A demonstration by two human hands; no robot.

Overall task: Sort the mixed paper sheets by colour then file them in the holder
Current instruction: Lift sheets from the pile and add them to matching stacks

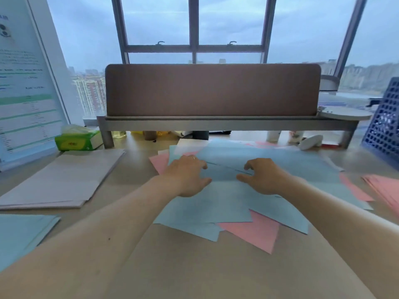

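Hands, head view: our left hand [190, 175] and right hand [262, 176] rest loosely bent on the mixed pile [237, 203], pinching nothing | blue stack [19, 234] left of pile; pink stack [386, 188] right; mesh holder [384, 126] beyond-right | risk: sliding the top blue sheet [226, 171] may drag underlying pink sheets along.

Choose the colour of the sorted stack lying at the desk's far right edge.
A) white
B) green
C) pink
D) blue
C: the far-right stack is pink; the blue stack and white stack lie on the left.
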